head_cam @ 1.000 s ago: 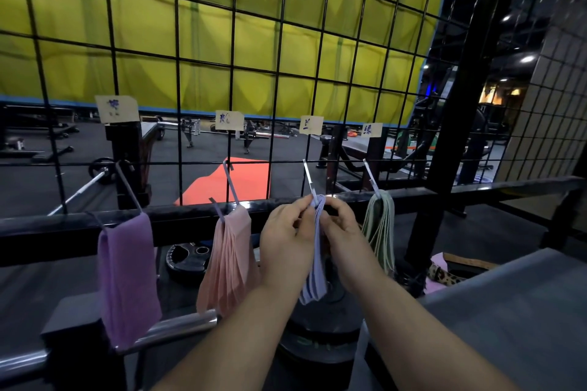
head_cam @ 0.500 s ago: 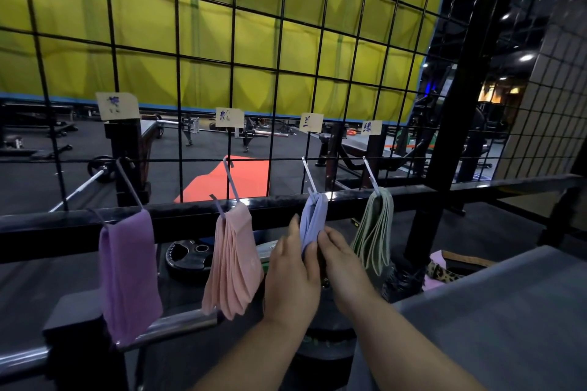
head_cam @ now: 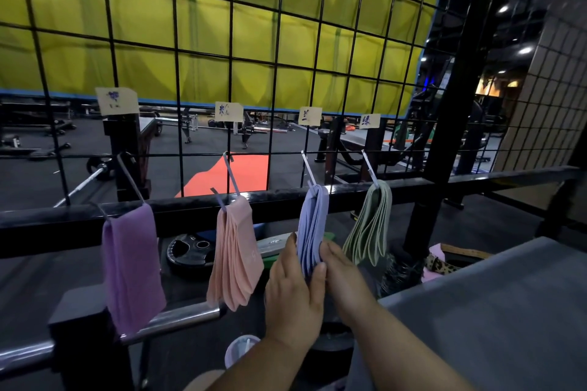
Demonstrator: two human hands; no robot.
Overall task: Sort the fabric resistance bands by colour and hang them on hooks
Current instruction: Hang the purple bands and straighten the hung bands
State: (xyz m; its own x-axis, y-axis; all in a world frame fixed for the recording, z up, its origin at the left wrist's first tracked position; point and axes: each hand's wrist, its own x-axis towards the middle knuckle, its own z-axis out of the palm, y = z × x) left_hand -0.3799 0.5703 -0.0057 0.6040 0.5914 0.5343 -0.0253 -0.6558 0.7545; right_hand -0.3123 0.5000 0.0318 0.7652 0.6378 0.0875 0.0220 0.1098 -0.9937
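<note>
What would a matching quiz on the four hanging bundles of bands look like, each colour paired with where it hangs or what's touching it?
Column one:
1. purple bands
2. pink bands
3. blue bands
4. green bands

Column two:
A. on the rightmost hook, nearest the black post
B. on the leftmost hook
C. between the left hand and the right hand
D. on the second hook from the left

Pairs: 1-B, 2-D, 3-C, 4-A.
</note>
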